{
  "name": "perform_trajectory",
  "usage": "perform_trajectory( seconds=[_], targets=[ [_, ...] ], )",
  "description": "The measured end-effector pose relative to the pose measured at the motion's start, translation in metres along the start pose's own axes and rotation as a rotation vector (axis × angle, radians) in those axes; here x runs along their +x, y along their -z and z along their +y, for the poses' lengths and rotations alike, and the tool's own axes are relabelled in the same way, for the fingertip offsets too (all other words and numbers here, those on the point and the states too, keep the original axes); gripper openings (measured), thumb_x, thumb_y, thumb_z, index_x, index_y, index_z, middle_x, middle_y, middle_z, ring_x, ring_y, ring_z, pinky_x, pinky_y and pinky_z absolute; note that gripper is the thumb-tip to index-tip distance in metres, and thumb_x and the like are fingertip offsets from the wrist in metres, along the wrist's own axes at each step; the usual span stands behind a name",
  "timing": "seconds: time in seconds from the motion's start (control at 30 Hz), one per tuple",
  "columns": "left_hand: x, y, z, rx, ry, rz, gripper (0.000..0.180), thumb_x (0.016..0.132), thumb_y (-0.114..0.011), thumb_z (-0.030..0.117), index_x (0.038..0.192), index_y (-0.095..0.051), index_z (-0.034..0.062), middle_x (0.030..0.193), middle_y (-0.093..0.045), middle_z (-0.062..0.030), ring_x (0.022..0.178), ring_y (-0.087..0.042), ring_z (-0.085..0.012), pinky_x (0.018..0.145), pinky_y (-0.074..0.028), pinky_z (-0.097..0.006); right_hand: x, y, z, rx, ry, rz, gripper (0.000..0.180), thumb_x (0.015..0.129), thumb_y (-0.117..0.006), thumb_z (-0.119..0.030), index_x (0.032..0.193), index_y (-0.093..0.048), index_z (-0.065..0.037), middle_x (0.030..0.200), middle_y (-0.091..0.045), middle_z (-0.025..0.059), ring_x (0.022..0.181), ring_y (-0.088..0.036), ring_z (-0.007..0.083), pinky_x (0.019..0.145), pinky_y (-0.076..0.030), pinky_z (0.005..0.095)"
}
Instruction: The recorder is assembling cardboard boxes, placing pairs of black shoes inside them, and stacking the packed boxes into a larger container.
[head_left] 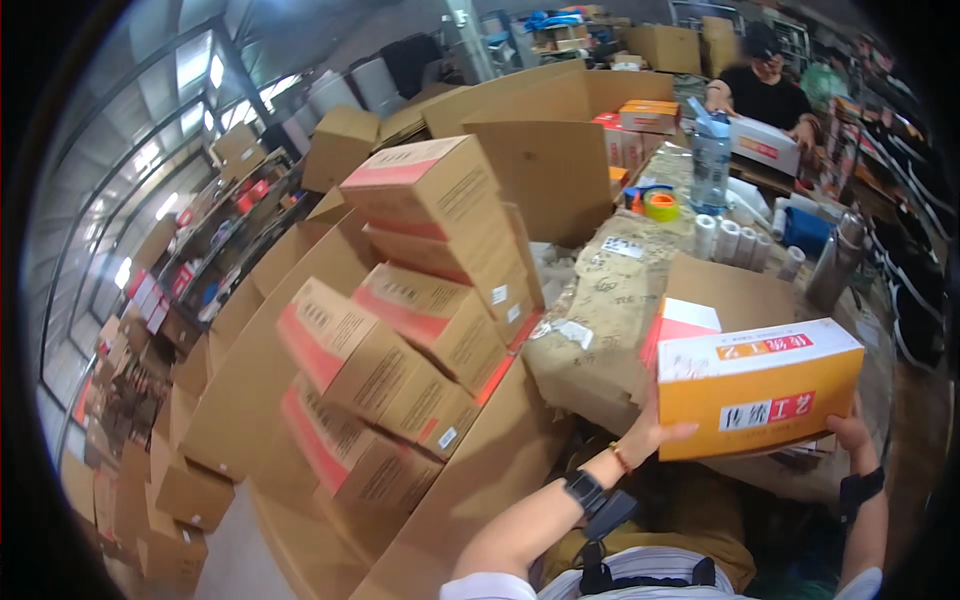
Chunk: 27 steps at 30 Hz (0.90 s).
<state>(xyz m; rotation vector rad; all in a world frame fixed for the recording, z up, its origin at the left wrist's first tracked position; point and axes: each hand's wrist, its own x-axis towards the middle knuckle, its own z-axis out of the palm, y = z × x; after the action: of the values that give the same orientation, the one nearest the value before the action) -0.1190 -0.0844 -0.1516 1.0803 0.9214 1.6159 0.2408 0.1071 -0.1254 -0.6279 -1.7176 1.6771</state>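
Observation:
Between my two hands is an orange and white cardboard box (765, 395), held level above my lap at the table's near edge. My left hand (658, 430) grips its left end, thumb on the front face and the other fingers hidden behind. At the right end my right hand (850, 430) holds the lower corner, its fingers partly out of sight. Just behind the box stands an open brown carton flap (735, 290), with a white and red piece (685, 322) at its left.
Brown and red boxes (400, 330) are stacked in a big carton (490, 480) on my left. The paper-covered table (600, 290) carries tape rolls (661, 205), white rolls (727, 240), a water bottle (711, 160) and a steel flask (838, 262). Across it, a person (765, 95) handles a white box (763, 147).

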Motion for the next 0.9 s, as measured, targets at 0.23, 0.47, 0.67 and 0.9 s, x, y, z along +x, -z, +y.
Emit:
perform_trajectory(
  seconds=[0.23, 0.47, 0.67, 0.9],
  targets=[
    [-0.233, 0.053, 0.093, 0.11, 0.087, 0.215, 0.081, 0.072, -0.077, 0.017, 0.141, -0.036, 0.0043, 0.142, -0.043, -0.0091, 0.132, -0.037, -0.0229, 0.111, -0.028, -0.039, 0.029, -0.195, -0.032, 0.295, -0.063, -0.49, 0.095, 0.062, -0.087, -0.014, 0.139, -0.033, 0.0, 0.134, -0.048, 0.012, 0.123, -0.047, 0.0229, 0.104, -0.037, 0.0385],
    [-0.492, 0.018, 0.211, 0.489, -0.374, 1.06, 0.102, 0.063, -0.082, 0.023, 0.145, -0.025, 0.0038, 0.145, -0.035, -0.012, 0.134, -0.033, -0.028, 0.111, -0.027, -0.043, 0.026, -0.391, 0.029, -0.115, 0.336, -1.274, 0.082, 0.069, -0.084, -0.024, 0.136, -0.042, -0.002, 0.138, -0.042, 0.0184, 0.129, -0.039, 0.0316, 0.108, -0.03, 0.0429],
    [-0.55, -0.047, 0.305, 1.511, -0.232, 1.424, 0.111, 0.053, -0.085, 0.028, 0.145, -0.026, 0.0037, 0.14, -0.036, -0.0141, 0.131, -0.034, -0.0307, 0.11, -0.026, -0.046, 0.006, -0.476, -0.021, -0.205, 0.527, -1.448, 0.056, 0.081, -0.074, -0.02, 0.132, -0.053, -0.012, 0.135, -0.045, 0.016, 0.123, -0.046, 0.0307, 0.098, -0.044, 0.0388],
    [-0.462, 0.117, 0.24, 2.049, 0.73, 1.203, 0.117, 0.042, -0.088, 0.044, 0.143, -0.035, 0.0143, 0.13, -0.036, -0.0224, 0.12, -0.037, -0.0403, 0.095, -0.035, -0.054, 0.012, -0.43, -0.002, -0.496, 0.522, -1.322, 0.035, 0.082, -0.071, -0.019, 0.115, -0.065, -0.008, 0.108, -0.064, 0.0125, 0.099, -0.062, 0.0286, 0.086, -0.05, 0.0348]
  ],
)
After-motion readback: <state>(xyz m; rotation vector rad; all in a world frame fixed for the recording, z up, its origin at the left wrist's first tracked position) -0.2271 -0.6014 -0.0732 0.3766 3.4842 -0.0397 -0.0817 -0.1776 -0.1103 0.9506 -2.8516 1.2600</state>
